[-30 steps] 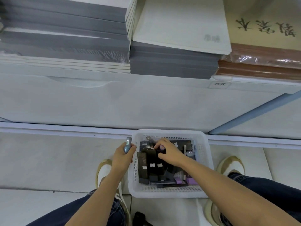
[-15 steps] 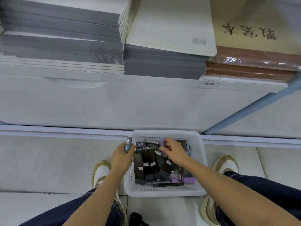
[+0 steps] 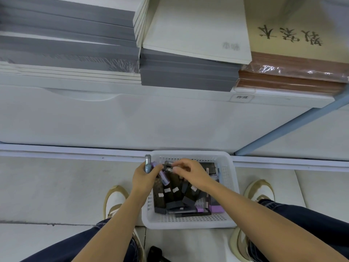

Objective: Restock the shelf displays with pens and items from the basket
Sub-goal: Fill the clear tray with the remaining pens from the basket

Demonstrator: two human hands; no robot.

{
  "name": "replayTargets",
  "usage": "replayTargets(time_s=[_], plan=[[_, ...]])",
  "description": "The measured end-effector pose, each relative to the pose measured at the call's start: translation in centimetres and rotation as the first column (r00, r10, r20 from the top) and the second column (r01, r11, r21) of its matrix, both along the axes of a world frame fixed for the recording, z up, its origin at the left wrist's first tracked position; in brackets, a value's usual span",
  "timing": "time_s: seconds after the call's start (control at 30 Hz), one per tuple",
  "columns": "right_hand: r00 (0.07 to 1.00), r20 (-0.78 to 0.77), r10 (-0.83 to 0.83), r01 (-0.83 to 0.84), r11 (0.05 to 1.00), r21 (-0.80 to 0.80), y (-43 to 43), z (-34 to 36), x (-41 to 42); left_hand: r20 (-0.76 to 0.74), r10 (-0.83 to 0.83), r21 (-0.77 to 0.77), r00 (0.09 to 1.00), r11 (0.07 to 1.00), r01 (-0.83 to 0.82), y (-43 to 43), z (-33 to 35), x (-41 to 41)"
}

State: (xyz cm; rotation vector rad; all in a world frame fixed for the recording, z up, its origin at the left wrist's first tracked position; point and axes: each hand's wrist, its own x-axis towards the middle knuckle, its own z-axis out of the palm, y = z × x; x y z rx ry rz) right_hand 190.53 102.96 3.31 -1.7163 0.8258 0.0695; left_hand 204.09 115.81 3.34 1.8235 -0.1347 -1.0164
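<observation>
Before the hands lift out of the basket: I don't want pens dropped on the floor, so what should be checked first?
1. Left hand grips the grey pen: ok, it stands upright in the fist.
2. Purple pen secured in the same hand: cannot tell, it lies slanted under the fingers.
3. Right hand pinches the dark pens: ok, though blurred.
4. Basket steady: ok, it sits flat on the floor between the shoes.
5. Stock left to take: ok, dark boxes fill the basket.
6. Free display slot for pens: cannot tell, only stacked notebooks show on the shelf.
</observation>
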Motion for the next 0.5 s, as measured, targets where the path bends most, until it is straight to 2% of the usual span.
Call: replayTargets(time_s=[0.1, 0.23, 0.37, 0.5], plan=[[0.976, -0.194, -0.093, 0.05, 0.975, -0.218, -0.6, -2.1, -1.6, -0.052, 0.035, -0.036, 0.998, 0.999, -0.037, 0.1, -0.2, 0.3], [0.933, -0.359, 0.007, -0.13, 0.938, -0.32, 0.5, -4.1, -1.9, -0.066, 0.008, -0.034, 0.998, 0.999, -0.01, 0.4, -0.5, 0.5], [0.93, -0.367, -0.026, -0.125, 0.917, -0.38, 0.7, -4.6, -1.0, -0.069, -0.021, -0.014, 0.997, 1.0, 0.02, 0.7, -0.8, 0.4], [0.971, -0.238, -0.036, -0.039, 0.952, -0.303, -0.9, -3.1, -1.2, -0.037, -0.023, 0.002, 0.999, 1.0, 0.023, 0.2, -0.4, 0.3]])
